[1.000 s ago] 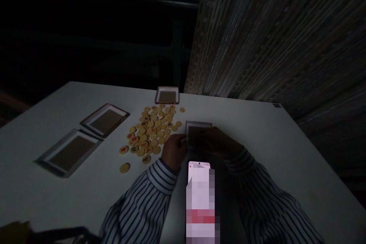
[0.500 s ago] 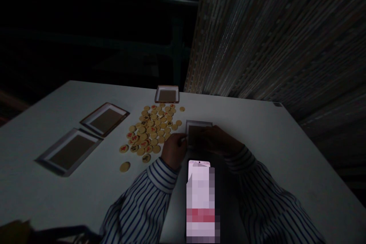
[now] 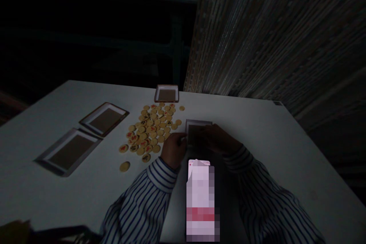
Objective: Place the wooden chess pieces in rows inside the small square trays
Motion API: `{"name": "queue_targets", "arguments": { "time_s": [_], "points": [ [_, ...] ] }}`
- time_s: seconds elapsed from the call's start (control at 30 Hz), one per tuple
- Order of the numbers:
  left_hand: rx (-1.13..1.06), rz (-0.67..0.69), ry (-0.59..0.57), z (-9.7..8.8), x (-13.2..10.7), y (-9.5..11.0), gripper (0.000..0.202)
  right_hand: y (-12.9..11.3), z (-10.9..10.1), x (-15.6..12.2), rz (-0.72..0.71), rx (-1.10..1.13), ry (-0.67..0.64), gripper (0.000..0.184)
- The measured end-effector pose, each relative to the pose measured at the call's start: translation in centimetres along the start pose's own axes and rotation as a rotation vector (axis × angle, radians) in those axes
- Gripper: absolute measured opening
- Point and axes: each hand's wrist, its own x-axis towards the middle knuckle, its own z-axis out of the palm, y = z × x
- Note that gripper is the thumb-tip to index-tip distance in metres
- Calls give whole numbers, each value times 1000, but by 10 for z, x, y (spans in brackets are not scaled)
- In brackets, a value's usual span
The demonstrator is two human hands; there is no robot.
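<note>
The small tray [image 3: 197, 126], flat on the table [image 3: 271, 133] just right of the heaped discs [image 3: 153, 127], was braced between the curled left hand [image 3: 173, 149] and the loosely overlaid right hand [image 3: 219, 140], though actual grip could not be told in the dimness

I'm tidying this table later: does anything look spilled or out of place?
The game pieces lie scattered loose on the table. One stray piece sits apart, nearer the person. The left hand and right hand rest at the small tray. It is too dim to judge damage.
</note>
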Motion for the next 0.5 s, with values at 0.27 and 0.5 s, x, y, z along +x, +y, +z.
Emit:
{"name": "queue_targets", "arguments": {
  "time_s": [0.27, 0.5],
  "points": [
    [5, 7, 5, 0, -1, 1, 25, 0, 1, 0, -42, 29, 26, 18],
    [-5, 2, 14, 0, 0, 1, 24, 4, 6, 0, -63, 24, 42, 18]
  ]
}}
